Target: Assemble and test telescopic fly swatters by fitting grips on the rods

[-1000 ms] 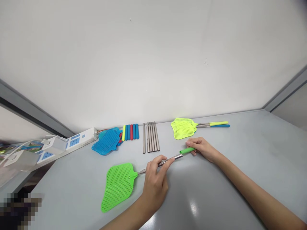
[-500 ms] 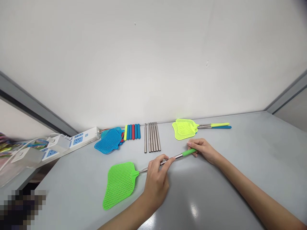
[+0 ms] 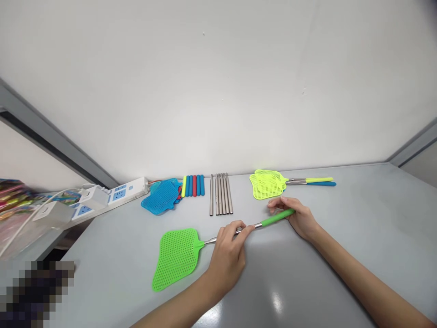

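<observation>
1. the grey table [image 3: 307,282] spreads beneath both hands.
2. the green swatter head [image 3: 178,253] is over it, left of both hands, joined to a metal rod [image 3: 258,226].
3. the left hand [image 3: 229,250] pinches that rod between thumb and fingers.
4. the right hand [image 3: 301,220] curls loosely against the green grip [image 3: 276,218]'s far end; pinching or not, i cannot tell.
5. that grip covers the rod's right end.

Single head-worn view, facing forward and down; grey table [image 3: 307,282] close below, pale wall [image 3: 221,91] beyond.
</observation>
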A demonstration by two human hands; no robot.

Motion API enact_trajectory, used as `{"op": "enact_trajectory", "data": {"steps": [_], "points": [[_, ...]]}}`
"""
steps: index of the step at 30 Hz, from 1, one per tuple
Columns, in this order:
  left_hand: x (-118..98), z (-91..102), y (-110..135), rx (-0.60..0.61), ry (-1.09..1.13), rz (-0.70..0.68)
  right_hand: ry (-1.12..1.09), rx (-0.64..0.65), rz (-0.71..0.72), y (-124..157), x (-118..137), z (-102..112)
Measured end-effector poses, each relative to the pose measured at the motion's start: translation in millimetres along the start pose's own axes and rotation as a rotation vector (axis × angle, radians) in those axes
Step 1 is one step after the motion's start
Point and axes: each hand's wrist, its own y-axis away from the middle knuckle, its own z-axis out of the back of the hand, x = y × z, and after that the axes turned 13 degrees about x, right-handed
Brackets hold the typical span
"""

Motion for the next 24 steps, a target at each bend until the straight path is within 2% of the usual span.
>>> {"op": "enact_trajectory", "data": {"steps": [8, 17, 24], "points": [[-1, 0.8, -1, 0.010, -0.006, 0.009, 0.015, 0.080, 0.011, 1, -1, -5], [0, -0.4, 0, -0.001, 0.008, -0.006, 0.149, 0.192, -0.007, 3, -7, -21], [1, -3.8, -1, -0.067, 0.046, -0.053, -0.098, 0.120, -0.009, 2, -7, -20]]}}
